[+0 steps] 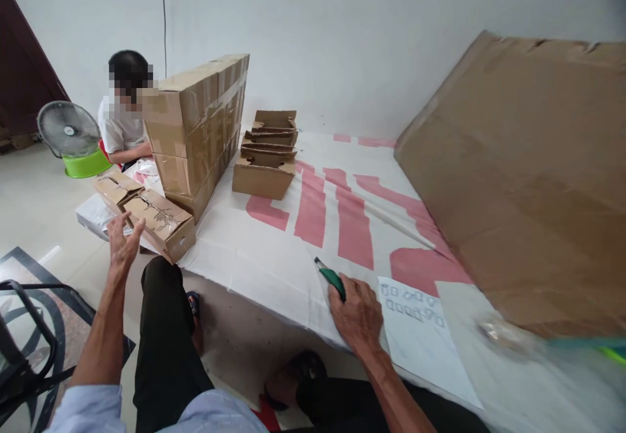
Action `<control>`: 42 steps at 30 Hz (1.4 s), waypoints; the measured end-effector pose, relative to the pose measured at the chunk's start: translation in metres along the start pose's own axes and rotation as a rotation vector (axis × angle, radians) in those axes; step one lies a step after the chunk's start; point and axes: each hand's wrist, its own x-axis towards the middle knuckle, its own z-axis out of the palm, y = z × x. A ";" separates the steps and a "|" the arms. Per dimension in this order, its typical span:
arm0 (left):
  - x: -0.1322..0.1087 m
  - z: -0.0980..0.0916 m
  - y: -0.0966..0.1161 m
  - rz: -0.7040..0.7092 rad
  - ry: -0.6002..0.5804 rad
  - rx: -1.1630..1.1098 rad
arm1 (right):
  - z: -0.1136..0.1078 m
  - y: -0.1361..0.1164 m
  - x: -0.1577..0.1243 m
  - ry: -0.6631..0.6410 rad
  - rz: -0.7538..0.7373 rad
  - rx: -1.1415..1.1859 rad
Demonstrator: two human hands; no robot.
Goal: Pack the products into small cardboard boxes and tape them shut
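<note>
The right hand [358,309] has its fingers curled around a green box cutter [332,281] over the red and white cloth [274,250], and the left hand [123,240], fingers spread wide, is near a small cardboard box [163,221].

Plain pale wall [317,42] across back, few small dark specks low down. Thin black cord [164,22] hanging down its left part. Dark reddish-brown door-like panel [24,48] at far left. Glossy pale floor [34,198], bright streak of reflected light [50,254] near patterned inlay [63,319] with dark bands. Black-framed chair [10,348] at lower left, partly out of view. Round fan [71,130], bright green base [83,165], near red seat [104,150]. Long table [220,250] draped in creased white cloth [274,247], large red shapes [310,214] on it. Soft light, dimmer beneath table.
</note>
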 end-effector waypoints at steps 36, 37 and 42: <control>-0.047 0.112 0.062 0.179 -1.003 -0.525 | -0.066 -0.089 0.079 -0.550 0.246 1.145; -0.056 0.113 0.063 0.199 -1.027 -0.530 | -0.068 -0.085 0.079 -0.541 0.254 1.143; -0.097 0.117 0.067 0.295 -1.089 -0.508 | -0.079 -0.053 0.078 -0.465 0.352 1.060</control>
